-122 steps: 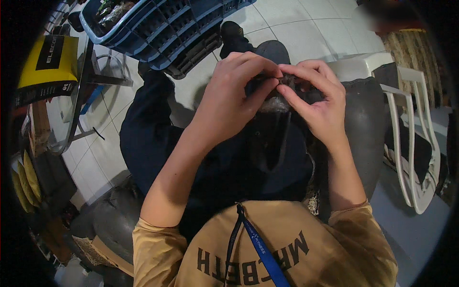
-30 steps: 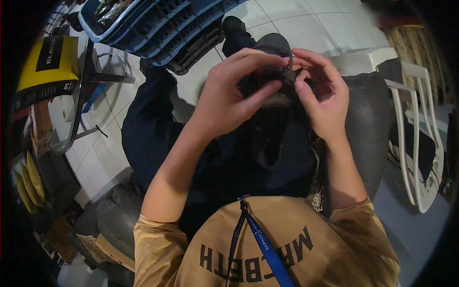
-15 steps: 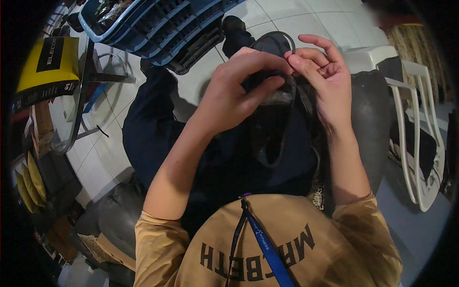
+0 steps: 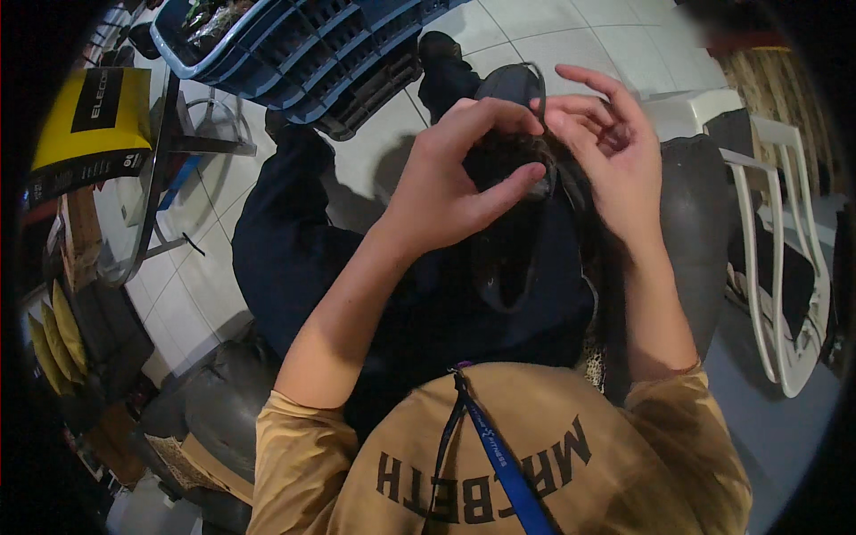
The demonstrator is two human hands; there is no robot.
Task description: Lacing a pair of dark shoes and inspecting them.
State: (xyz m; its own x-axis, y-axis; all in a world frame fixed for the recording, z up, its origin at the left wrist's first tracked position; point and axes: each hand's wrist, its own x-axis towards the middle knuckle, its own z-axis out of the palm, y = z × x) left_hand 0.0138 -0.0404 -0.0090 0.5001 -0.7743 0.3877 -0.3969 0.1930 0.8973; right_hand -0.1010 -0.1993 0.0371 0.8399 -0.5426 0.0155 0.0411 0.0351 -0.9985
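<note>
Over my lap, both hands meet at a thin dark strap (image 4: 540, 85), which loops up from a dark grey, rounded item (image 4: 506, 86) whose kind I cannot make out. My right hand (image 4: 611, 156) pinches the strap between thumb and forefinger, its other fingers loosely bent. From the left, my left hand (image 4: 455, 169) arches over the item, its curved forefinger reaching the right fingertips. Its thumb stretches well apart, below the forefinger; the hand's other fingers are mostly hidden. A dark band (image 4: 506, 306) hangs in a loop below, against my navy trousers (image 4: 419, 294).
A blue plastic crate (image 4: 294, 53) stands ahead to the left on white floor tiles (image 4: 553, 53). Left of it, a yellow and black box (image 4: 89, 125) rests by a metal-framed table (image 4: 165, 134). At right are a white plastic chair (image 4: 789, 267) and a dark padded seat (image 4: 687, 214).
My left hand has shifted slightly right, and its thumb has dropped away from the forefinger. The strap's upper loop has narrowed. My right hand keeps its pinch.
</note>
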